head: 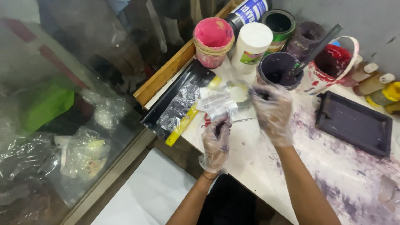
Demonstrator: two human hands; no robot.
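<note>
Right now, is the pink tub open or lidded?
Open: the pink tub stands upright without a lid, pink paint showing inside up near the rim.

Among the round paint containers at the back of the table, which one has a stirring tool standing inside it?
The dark purple round tub, just beyond the gloved right hand. A long grey tool leans out of it; the pink tub and white jar hold none.

You look down on a white tabletop (266,166) smeared with purple stains, its far left edge trimmed with a wooden strip (166,75). A grey wall (366,21) rises at the far right. To the left a glass pane (71,83) slopes down; near you lies a pale floor (146,196).
</note>
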